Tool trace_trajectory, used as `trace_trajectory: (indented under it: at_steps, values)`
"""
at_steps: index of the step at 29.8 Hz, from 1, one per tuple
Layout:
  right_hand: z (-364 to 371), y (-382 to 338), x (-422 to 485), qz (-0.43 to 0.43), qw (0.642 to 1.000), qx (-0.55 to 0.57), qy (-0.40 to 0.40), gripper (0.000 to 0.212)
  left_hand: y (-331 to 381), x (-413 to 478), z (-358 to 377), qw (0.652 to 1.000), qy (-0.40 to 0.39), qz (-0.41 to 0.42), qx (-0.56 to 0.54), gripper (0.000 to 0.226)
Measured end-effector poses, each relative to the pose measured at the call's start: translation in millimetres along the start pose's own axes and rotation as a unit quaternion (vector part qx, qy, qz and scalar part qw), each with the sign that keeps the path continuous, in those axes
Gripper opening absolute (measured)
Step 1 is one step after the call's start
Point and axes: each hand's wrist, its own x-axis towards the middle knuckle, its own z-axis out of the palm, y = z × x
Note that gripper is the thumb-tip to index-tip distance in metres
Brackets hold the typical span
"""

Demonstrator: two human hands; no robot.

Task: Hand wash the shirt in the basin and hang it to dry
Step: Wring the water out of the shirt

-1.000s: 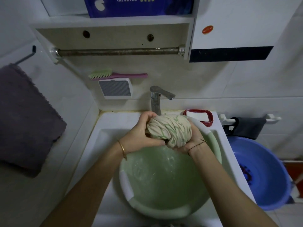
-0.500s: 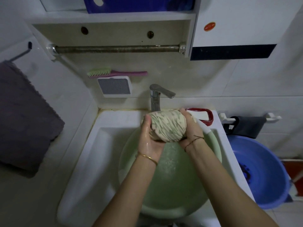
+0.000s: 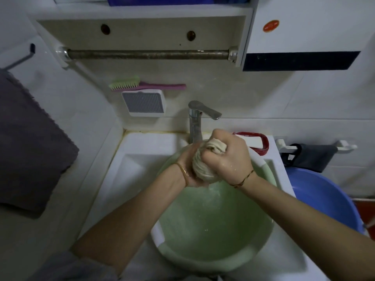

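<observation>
Over basin [image 3: 205,262] of cloudy water [image 3: 213,220], shirt [image 3: 203,169]

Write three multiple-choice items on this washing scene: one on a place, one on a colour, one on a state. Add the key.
1. Where is the scrub brush?
A) just above the white wall box
B) on the floor
C) inside a drawer

2. What colour is the basin?
A) red
B) pale green
C) black

3. How is the shirt held?
A) spread flat on a hanger
B) wadded into a ball, gripped by both hands
C) folded on the floor

Key:
1 A, it lies right over the box on the wall.
2 B, its rim and wall are pale green.
3 B, the left hand and right hand squeeze it above the basin.
</observation>
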Motion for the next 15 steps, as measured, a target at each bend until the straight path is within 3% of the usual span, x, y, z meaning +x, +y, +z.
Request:
trace_trajectory:
  at_steps: [3,6,9,12,15]
  values:
    - [-2.2,5.9,-1.5,0.003,0.999,0.025,-0.039,0.02,-5.2,6.4,-2.6,0.999,-0.037,-0.013,0.011,0.014]
    - [-9.6,16.0,4.1,0.115,0.975,0.192,0.01,0.021,-5.6,5.7,-3.5,0.999,-0.024,-0.001,-0.021,0.031]
    - [-14.3,25.4,12.3,0.226,0.898,0.372,0.06,0.006,-1.4,1.2,-14.0,0.999,-0.026,0.017,-0.037,0.042]
    - [-15.9,28.6,13.4,0.323,0.815,0.479,0.033,0.017,-4.5,-6.8,-21.4,0.992,-0.114,0.015,-0.044,0.059]
    - [-18.1,32.3,10.9,0.436,0.724,0.534,0.02,0.021,-16.0,-7.0,-29.3,0.977,-0.163,0.084,-0.109,0.076]
